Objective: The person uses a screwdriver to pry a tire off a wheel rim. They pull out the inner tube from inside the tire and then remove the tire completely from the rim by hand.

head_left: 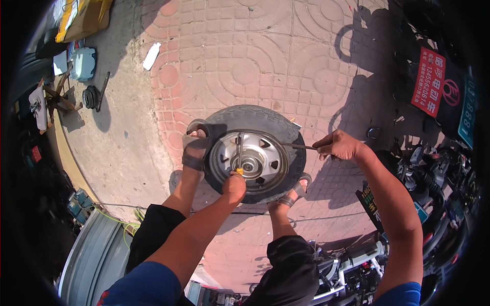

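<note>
A black tyre (255, 113) on a silver wheel rim (265, 159) lies flat on the paving in front of me. My left hand (234, 187) is closed round a yellow-handled tool (240, 171) whose straight metal shaft crosses the rim to its far edge. On the right, my right hand (338, 146) grips the outer end of a thin tyre lever (301, 147); its other end meets the tyre where it borders the rim. My left sandalled foot (196, 145) presses on the tyre's left side, and my right sandalled foot (296, 193) touches its near right edge.
Parked electric scooters and motorbikes (423, 178) crowd the right side. A white bottle (151, 56) lies at the far left, near a black coiled part (92, 97) and a pale blue container (83, 64). A dark cable (326, 218) runs across the ground behind the tyre.
</note>
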`<move>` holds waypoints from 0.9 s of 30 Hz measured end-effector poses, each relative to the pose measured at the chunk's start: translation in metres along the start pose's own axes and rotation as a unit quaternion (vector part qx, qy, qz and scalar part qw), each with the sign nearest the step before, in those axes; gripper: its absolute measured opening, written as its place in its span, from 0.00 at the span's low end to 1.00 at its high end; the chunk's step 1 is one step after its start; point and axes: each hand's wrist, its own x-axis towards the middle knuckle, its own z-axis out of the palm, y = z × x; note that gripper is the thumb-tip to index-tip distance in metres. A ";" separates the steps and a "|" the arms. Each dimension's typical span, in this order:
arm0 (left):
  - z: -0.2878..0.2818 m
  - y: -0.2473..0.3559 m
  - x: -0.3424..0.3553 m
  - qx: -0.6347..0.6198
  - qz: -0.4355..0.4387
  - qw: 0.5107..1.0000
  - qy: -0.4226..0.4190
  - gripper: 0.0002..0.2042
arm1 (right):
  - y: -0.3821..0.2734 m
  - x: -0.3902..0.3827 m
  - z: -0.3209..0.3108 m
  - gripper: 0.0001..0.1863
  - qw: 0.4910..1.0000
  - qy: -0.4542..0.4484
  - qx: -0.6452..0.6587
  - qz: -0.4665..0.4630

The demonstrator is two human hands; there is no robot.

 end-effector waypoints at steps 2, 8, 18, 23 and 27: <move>0.033 -0.033 -0.007 0.170 -0.076 0.981 0.061 0.34 | -0.034 0.004 0.065 0.17 0.999 0.039 -0.004 -0.036; -0.010 -0.001 0.009 -0.106 -0.094 0.990 -0.005 0.20 | -0.018 -0.004 0.069 0.12 0.989 0.138 0.054 0.005; 0.007 -0.005 0.016 -0.177 -0.096 0.978 -0.059 0.28 | -0.007 -0.029 0.154 0.17 0.968 0.248 0.001 0.043; -0.005 0.011 0.010 -0.153 -0.065 0.981 -0.095 0.27 | 0.007 -0.022 0.224 0.19 0.918 0.378 0.111 0.034; -0.018 -0.033 0.006 -0.028 0.028 0.996 -0.086 0.28 | -0.001 0.002 0.291 0.22 0.899 0.416 0.140 -0.004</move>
